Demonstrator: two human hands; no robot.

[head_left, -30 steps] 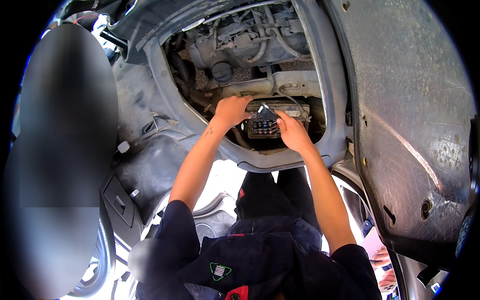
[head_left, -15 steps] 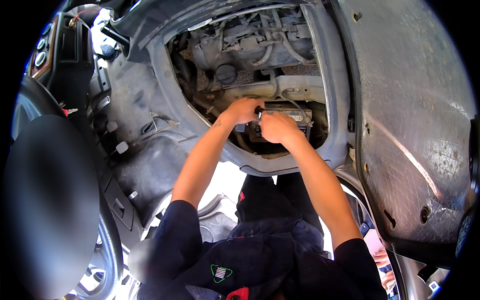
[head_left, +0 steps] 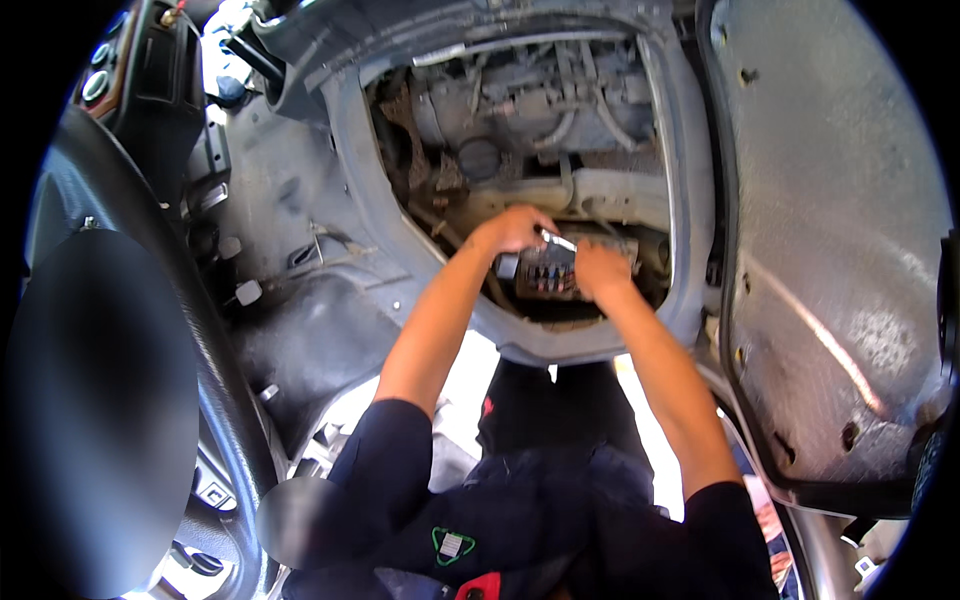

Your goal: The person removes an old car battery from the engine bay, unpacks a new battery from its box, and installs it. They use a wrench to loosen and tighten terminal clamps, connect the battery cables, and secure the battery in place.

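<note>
Left hand [head_left: 512,230] and right hand [head_left: 603,270] are now seen slightly parted, whereas half a second ago they were brought together over the box [head_left: 553,280]. Between them a slim silver tool [head_left: 560,241] has been bared, its length stretched across the gap, and the row of coloured fuses [head_left: 550,277] below, largely covered by the right hand in that earlier frame, has been uncovered again. More of the steering wheel [head_left: 108,180] is taken in at the left, and the whole scene has been shifted a little rightward. By the right hand, curled nearly into a fist, the tool's right end is gripped. The left hand is half closed, its fingers bent and set at the tool's other end; whether that end is pinched or merely touched cannot be told. The tool is held just above the box, which is seated in the lower part of the floor opening [head_left: 697,250], below a pale crossbar [head_left: 640,195]. Just below the left hand, a small grey block [head_left: 507,266] is seen beside the box.
</note>
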